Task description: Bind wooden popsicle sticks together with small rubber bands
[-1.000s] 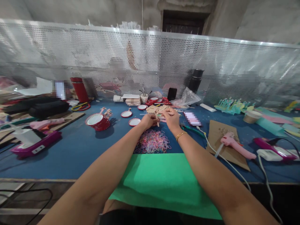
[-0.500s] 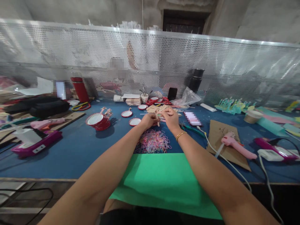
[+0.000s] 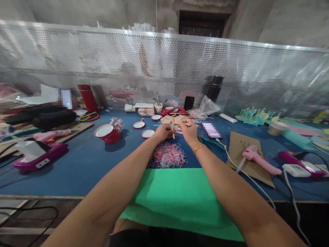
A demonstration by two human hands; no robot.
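My left hand is closed in a pinch on a small wooden craft stick, whose lower end pokes out below the fingertips. Right beside it, my right hand has its fingers pressed together near the stick's upper part; what they pinch is too small to make out. Below both hands lies a heap of thin multicoloured rubber bands. Just behind them is a pile of flat wooden pieces. A green sheet spreads from the table edge over my lap.
Left stand stacked red-rimmed round pieces; others like them lie singly. A phone with a white cable is on the right, near a pink glue gun on cardboard. A red flask stands at the back left.
My right hand has shifted very slightly to the right and its fingers have turned a little. My left hand keeps its pinch on the craft stick in the same place.
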